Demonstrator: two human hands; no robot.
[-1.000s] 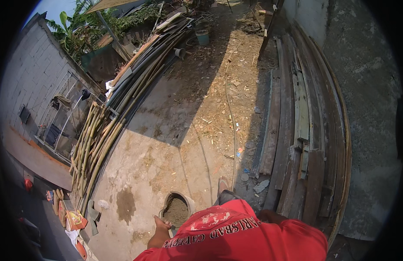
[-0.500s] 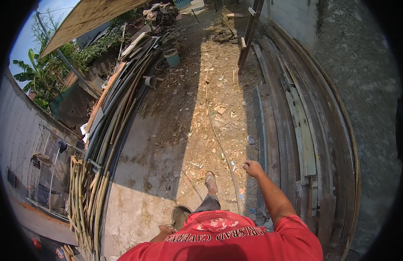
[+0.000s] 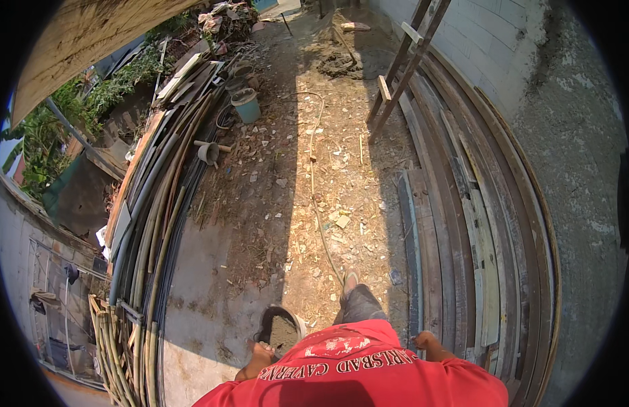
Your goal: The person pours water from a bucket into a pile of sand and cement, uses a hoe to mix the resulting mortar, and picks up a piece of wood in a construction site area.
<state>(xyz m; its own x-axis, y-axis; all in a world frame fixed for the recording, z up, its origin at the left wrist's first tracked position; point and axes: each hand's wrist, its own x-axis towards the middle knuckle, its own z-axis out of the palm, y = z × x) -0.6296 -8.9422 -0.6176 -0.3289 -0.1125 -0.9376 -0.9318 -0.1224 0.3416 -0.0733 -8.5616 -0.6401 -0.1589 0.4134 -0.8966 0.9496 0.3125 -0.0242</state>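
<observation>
At my left side hangs a dark bucket (image 3: 299,324) with a grey-brown, mortar-like mix (image 3: 283,333) in it. My left hand (image 3: 261,354) is closed at the bucket's near left edge and carries it; the exact grip is partly hidden. My right hand (image 3: 426,340) hangs low beside my red shirt, its fingers curled with nothing seen in them. It is nearest to the long boards on the right. One sandalled foot (image 3: 352,278) is forward on the littered ground, touching or just beside a thin hose (image 3: 322,239).
Long wooden planks (image 3: 457,203) line the right wall. Bamboo poles and pipes (image 3: 151,224) are stacked on the left. A wooden ladder-like frame (image 3: 404,68) stands ahead right. A light blue bucket (image 3: 246,107), a small grey pail (image 3: 208,154) and a mortar heap (image 3: 338,64) lie ahead.
I have walked forward, so the ladder-like frame and light blue bucket appear nearer. My right hand has swung back toward my body. The dark bucket has come along with my left hand.
</observation>
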